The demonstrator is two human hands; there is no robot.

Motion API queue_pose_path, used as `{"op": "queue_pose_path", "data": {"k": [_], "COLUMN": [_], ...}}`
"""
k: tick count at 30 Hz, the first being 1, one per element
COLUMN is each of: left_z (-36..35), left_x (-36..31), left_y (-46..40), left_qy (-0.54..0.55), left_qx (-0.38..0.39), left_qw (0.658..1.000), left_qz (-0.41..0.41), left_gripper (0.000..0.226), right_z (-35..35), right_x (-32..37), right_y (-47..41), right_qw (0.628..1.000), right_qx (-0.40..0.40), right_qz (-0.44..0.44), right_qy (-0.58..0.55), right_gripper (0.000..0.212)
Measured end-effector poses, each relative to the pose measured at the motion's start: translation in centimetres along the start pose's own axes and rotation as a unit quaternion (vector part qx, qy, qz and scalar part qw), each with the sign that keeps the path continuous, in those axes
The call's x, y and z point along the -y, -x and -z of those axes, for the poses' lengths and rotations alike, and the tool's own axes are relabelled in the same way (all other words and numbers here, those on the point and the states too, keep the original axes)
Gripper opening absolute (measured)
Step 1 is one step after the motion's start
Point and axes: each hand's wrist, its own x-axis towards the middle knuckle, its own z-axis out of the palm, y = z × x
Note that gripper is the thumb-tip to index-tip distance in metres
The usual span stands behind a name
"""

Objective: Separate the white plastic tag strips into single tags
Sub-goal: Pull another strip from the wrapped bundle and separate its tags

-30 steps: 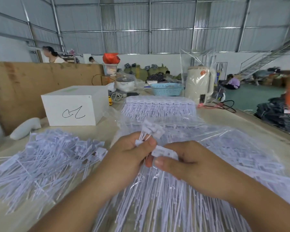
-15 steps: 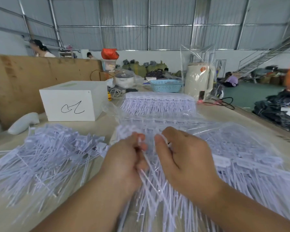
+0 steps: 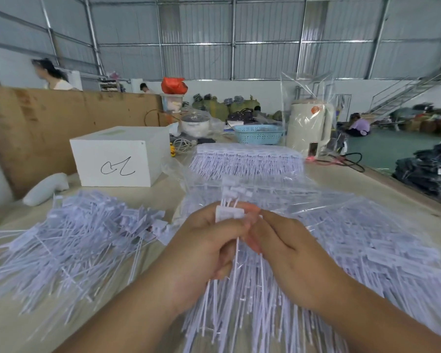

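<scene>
1. My left hand (image 3: 209, 248) is clamped round a small strip (image 3: 229, 212) of white tags, thumb pressed across the flat heads, stems hanging down through the fist.
2. My right hand (image 3: 288, 253) meets it just right of the strip, fingertips pinching the end tag.
3. The strip is held above the bagged strips (image 3: 341, 238), which lie under and right of both hands.
4. Loose single tags form a pile (image 3: 69, 240) left of the strip; a further stack (image 3: 247, 159) lies beyond it, right of the white box (image 3: 120, 156).
5. To do this step well, I judge: grip close to the joint, twist the end tag off sideways rather than pulling along the stem, so the thin stem neither bends nor snaps.
6. Then drop it on the pile.
</scene>
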Motion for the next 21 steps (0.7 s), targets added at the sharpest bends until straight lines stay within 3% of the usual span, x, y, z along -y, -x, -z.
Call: {"op": "queue_pose_path", "data": {"k": [4,10,14,17,21], "left_z": [-0.1,-1.3,-1.9,-1.3,-0.7], "left_x": [0.0,-0.1,0.4,0.5,0.2], "left_y": [0.3,0.4,0.5,0.3,0.3], "left_qy": [-0.029,-0.032,-0.03,-0.047,-0.07], "left_qx": [0.049,0.066,0.069,0.058,0.078], "left_qw": [0.998,0.997,0.997,0.997,0.992], "left_qz": [-0.015,-0.021,-0.003,0.036,0.065], "left_gripper": [0.026,0.017,0.03,0.046,0.026], "right_z": [-0.1,0.4,0.8,0.8,0.8], "right_x": [-0.2,-0.3,-0.3,-0.1,0.3], "right_y": [0.1,0.1,-0.1,0.0,0.0], "right_qw": [0.993,0.985,0.966,0.973,0.974], "right_qx": [-0.002,0.017,0.048,0.035,0.023], "right_qz": [-0.013,-0.052,-0.022,-0.002,0.005], "right_qy": [-0.117,-0.164,-0.253,-0.23,-0.226], "right_gripper": [0.032,0.035,0.025,0.022,0.017]}}
